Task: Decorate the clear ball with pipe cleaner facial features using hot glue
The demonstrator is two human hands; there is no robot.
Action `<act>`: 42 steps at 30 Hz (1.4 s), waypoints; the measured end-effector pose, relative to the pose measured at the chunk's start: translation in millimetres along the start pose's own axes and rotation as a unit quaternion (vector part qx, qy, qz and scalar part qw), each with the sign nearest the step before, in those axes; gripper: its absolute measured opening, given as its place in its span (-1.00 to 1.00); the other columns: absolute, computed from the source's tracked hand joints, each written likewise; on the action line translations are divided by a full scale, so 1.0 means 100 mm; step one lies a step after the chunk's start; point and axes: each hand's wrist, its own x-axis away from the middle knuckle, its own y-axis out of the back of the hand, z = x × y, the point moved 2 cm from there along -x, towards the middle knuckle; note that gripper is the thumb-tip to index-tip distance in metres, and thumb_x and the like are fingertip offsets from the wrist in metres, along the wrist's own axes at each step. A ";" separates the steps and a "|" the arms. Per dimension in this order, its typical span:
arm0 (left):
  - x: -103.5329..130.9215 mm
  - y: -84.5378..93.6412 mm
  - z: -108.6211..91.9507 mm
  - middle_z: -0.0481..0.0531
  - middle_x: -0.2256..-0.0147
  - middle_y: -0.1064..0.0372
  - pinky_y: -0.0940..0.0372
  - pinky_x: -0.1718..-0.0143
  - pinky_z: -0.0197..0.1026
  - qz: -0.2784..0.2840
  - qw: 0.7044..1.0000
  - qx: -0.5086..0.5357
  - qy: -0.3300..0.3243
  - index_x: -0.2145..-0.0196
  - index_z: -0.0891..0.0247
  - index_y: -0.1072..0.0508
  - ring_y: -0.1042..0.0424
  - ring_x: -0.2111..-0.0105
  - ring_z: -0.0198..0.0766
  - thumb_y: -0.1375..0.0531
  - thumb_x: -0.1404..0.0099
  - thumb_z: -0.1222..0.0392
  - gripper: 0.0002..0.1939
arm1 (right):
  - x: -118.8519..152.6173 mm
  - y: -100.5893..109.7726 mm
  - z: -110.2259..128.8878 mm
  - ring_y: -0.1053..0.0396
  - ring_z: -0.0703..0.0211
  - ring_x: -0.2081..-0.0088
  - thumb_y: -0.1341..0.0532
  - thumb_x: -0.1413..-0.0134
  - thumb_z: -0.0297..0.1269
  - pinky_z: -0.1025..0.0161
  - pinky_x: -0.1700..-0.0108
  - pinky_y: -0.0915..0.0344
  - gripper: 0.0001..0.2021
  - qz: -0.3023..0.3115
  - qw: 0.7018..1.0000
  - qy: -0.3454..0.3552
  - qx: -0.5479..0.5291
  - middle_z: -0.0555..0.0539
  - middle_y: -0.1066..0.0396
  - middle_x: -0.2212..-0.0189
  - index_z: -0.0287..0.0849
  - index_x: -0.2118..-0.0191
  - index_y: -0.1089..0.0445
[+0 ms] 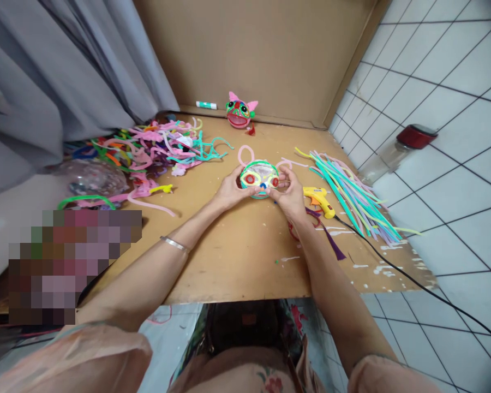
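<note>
Both hands grip a round craft mask (262,170) made with pipe cleaners, held above the table's middle. It has a green rim, yellow lines, red eyes and a small blue nose, and pink loops stick up at its top left and right. My left hand (232,188) closes on its left edge, thumb in front near the nose. On the right edge my right hand (289,192) is closed too, thumb at the lower front. My fingers behind the mask are partly hidden. A yellow glue gun (321,201) lies just right of my right hand.
A finished-looking animal face (239,112) with pink ears stands at the back beside a glue stick (206,105). Tangled pipe cleaners (159,142) pile up at left; straight ones (347,191) lie at right. Red-handled scissors (297,230) and a purple tassel (334,244) rest under my right forearm.
</note>
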 end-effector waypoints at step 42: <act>-0.03 -0.07 -0.05 0.17 0.05 -0.45 -0.32 0.00 -0.08 -0.047 0.999 -0.002 0.026 -0.07 0.34 -0.27 -0.44 0.09 -0.11 -0.34 0.08 0.05 -0.24 | 0.02 -0.06 -0.01 -0.30 0.15 0.27 -0.37 0.36 -0.31 0.06 0.12 -0.36 -0.30 -0.026 0.999 0.015 0.014 -0.08 -0.28 0.16 -0.14 -0.05 -0.25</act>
